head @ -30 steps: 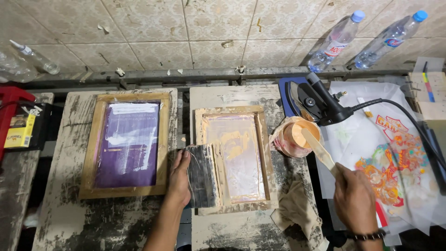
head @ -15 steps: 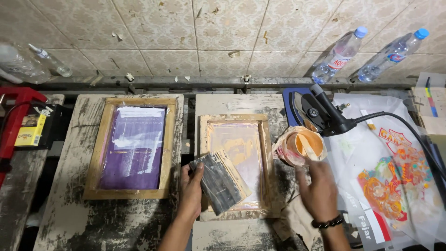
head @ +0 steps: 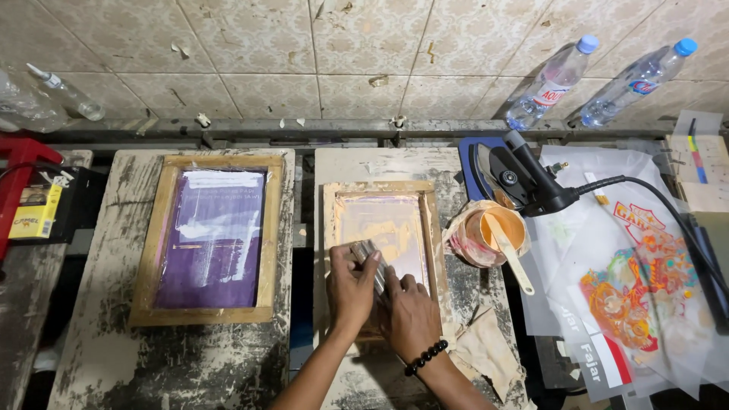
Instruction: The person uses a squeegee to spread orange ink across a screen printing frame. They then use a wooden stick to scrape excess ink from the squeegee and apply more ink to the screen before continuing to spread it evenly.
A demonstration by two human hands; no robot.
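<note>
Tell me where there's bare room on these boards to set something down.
Free patches: the left board below the purple-screen frame, and the middle board's top strip above the orange-screen frame. Crowded: both hands, left hand and right hand, hold the squeegee on that frame; ink cup, iron and printed sheets fill the right.

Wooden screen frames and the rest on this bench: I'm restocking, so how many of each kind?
Wooden screen frames: 2
Clear plastic bottles: 4
Paint tubs: 1
Squeegees: 1
Total: 8
</note>
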